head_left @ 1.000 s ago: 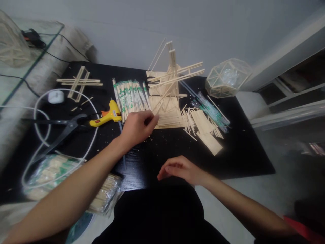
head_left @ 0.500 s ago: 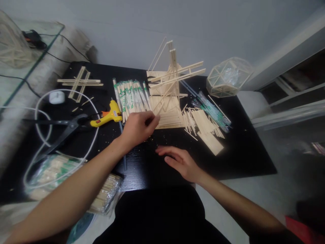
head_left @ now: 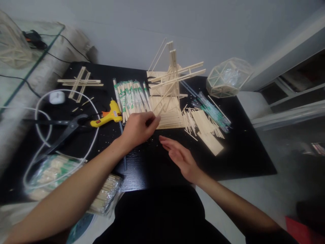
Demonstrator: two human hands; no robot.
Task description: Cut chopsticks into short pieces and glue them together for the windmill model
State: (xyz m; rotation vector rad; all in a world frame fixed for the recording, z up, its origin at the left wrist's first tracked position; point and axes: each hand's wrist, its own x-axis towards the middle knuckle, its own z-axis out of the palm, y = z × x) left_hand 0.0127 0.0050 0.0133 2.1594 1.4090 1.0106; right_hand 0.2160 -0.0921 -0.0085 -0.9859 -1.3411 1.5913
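My left hand point(head_left: 139, 128) is closed, thumb and fingers curled together just in front of the wooden stick structure point(head_left: 174, 73). Whatever the fingers may hold is hidden. Pale sticks on the flat wooden base point(head_left: 175, 112) lie close beyond the fingertips. Lower and to the right, my right hand point(head_left: 181, 159) hovers over the dark tabletop point(head_left: 149, 173), its fingers stretched out and nothing in them. Small crumbs are scattered on the table between both hands. Wrapped chopsticks point(head_left: 132, 96) lie in a row behind my left hand.
A yellow glue gun point(head_left: 108, 116) and large black-handled shears point(head_left: 68, 130) lie left, amid a looped white cable point(head_left: 97, 132). Bagged sticks point(head_left: 108, 193) sit at the front left. Short cut sticks point(head_left: 189, 123), thin wooden boards point(head_left: 210, 144) and a faceted stick-framed ornament point(head_left: 223, 81) are right.
My right hand has risen slightly and turned, its fingers straighter and pointing up-left. The left hand stays almost in place, fingers still curled.
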